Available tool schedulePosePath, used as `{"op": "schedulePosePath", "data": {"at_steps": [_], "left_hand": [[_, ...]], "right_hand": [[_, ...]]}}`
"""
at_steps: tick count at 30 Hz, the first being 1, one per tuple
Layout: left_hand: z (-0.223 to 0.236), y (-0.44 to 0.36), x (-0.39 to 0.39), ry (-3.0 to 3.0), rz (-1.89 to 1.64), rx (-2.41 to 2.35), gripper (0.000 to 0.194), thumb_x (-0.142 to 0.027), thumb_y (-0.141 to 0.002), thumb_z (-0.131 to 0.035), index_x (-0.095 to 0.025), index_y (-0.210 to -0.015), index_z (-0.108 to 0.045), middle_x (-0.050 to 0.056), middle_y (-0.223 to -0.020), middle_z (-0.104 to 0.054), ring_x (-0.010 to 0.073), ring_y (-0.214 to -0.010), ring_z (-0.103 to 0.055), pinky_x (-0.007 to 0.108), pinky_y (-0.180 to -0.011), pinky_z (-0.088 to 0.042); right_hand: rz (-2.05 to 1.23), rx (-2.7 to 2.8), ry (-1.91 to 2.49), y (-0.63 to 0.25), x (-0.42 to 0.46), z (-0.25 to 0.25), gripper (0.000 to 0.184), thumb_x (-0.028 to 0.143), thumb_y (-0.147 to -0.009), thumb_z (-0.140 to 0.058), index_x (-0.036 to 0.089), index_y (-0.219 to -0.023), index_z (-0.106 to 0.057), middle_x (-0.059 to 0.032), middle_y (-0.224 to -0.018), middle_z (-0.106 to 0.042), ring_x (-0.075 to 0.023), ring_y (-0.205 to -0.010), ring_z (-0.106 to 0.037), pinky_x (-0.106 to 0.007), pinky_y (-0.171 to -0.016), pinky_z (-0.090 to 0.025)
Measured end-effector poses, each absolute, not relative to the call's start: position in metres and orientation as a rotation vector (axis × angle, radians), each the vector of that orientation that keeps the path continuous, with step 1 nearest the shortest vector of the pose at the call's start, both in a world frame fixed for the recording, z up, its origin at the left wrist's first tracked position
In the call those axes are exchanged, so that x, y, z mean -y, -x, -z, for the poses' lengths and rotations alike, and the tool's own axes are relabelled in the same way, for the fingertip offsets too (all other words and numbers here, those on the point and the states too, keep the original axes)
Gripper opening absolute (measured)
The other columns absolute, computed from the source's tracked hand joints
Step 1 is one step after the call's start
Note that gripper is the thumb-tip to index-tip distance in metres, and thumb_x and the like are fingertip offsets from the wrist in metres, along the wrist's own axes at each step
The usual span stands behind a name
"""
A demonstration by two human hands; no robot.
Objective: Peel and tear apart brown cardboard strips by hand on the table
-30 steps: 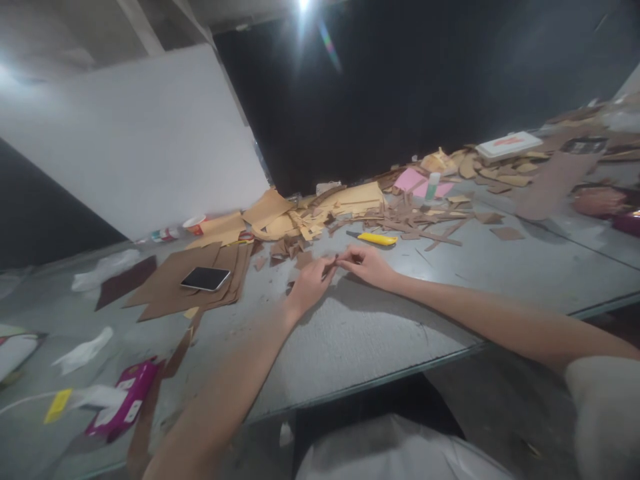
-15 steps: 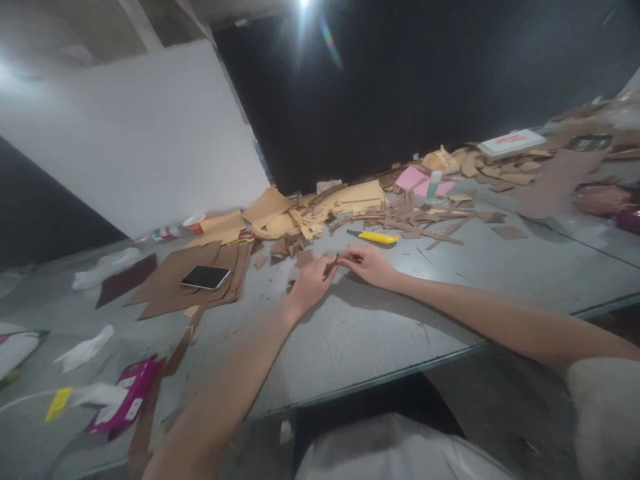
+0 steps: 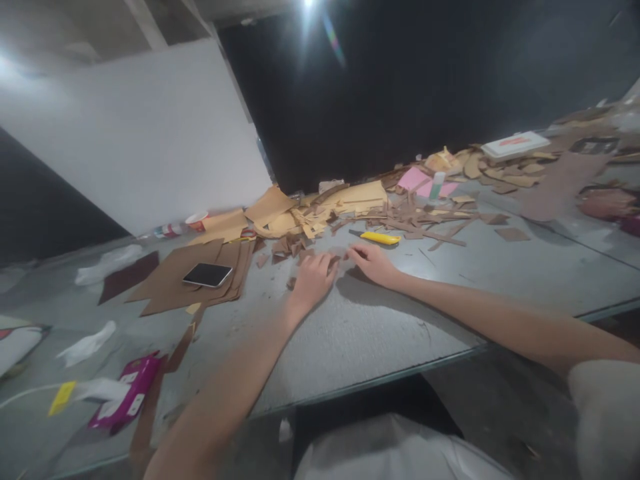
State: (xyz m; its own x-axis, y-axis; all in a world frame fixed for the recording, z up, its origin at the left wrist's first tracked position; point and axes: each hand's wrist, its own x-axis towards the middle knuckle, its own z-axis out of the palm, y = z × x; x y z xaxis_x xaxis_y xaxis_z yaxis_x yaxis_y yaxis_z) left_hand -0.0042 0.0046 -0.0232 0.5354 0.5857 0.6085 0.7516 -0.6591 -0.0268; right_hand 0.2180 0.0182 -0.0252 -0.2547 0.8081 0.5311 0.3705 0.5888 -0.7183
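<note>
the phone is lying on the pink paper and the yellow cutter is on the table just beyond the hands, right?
Not quite: the head view shows the phone lying on the stacked brown sheets, not on the pink paper.

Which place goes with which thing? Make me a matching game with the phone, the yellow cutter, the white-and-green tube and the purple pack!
Things
1. phone
2. yellow cutter
3. white-and-green tube
4. purple pack

Places
A. standing by the pink paper
B. beside a long brown strip
C. on the brown sheets
D. just beyond the right hand

Right pairs: 1-C, 2-D, 3-A, 4-B
</note>
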Motion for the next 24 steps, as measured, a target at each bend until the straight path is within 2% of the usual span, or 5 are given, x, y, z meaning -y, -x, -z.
{"op": "schedulePosePath", "data": {"at_steps": [7, 11, 14, 18, 24], "left_hand": [[0.0278, 0.0082, -0.011, 2.459, 0.888, 1.142, 0.037, -0.033, -0.117, -0.037, -0.017, -0.136, -0.065, 0.013, -0.11, -0.077, 0.0276, -0.101, -0.074, 0.04, -0.09, -0.053], [0.0258, 0.0093, -0.0084, 2.507, 0.824, 1.089, 0.041, -0.023, -0.114, -0.038, -0.018, -0.15, -0.058, 0.014, -0.107, -0.076, 0.0293, -0.099, -0.072, 0.043, -0.09, -0.055], [0.0235, 0.009, -0.0057, 2.509, 0.809, 1.055, 0.04, -0.019, -0.113, -0.039, -0.018, -0.147, -0.06, 0.014, -0.108, -0.075, 0.0297, -0.101, -0.072, 0.043, -0.091, -0.055], [0.0228, 0.0081, -0.0053, 2.47, 0.901, 1.077, 0.035, -0.027, -0.116, -0.038, -0.018, -0.139, -0.063, 0.011, -0.1, -0.075, 0.0266, -0.094, -0.073, 0.04, -0.088, -0.056], [0.0227, 0.007, -0.0054, 2.499, 1.035, 1.054, 0.035, -0.033, -0.118, -0.037, -0.019, -0.135, -0.064, 0.012, -0.11, -0.078, 0.0254, -0.102, -0.076, 0.04, -0.091, -0.058]], "right_hand": [[-0.568, 1.852, 0.932, -0.2189, -0.018, 0.0241, 0.036, 0.039, -0.106, -0.053, 0.02, -0.087, -0.077, -0.0034, -0.079, -0.073, -0.0189, -0.074, -0.061, -0.03, -0.07, -0.044], [-0.57, 1.859, 0.889, -0.2182, -0.0188, 0.026, 0.034, 0.039, -0.107, -0.054, 0.02, -0.094, -0.08, -0.0065, -0.092, -0.078, -0.021, -0.085, -0.067, -0.032, -0.076, -0.049], [-0.572, 1.861, 0.866, -0.2183, -0.0191, 0.0266, 0.034, 0.04, -0.108, -0.054, 0.02, -0.096, -0.08, -0.0073, -0.093, -0.079, -0.0213, -0.087, -0.068, -0.032, -0.079, -0.051], [-0.575, 1.864, 0.86, -0.2185, -0.0191, 0.0267, 0.033, 0.038, -0.107, -0.055, 0.019, -0.097, -0.08, -0.0071, -0.093, -0.078, -0.0203, -0.087, -0.068, -0.031, -0.079, -0.05], [-0.541, 1.869, 0.843, -0.2187, -0.0174, 0.0251, 0.034, 0.039, -0.109, -0.053, 0.02, -0.098, -0.079, -0.008, -0.095, -0.077, -0.0213, -0.088, -0.067, -0.032, -0.076, -0.05]]}}
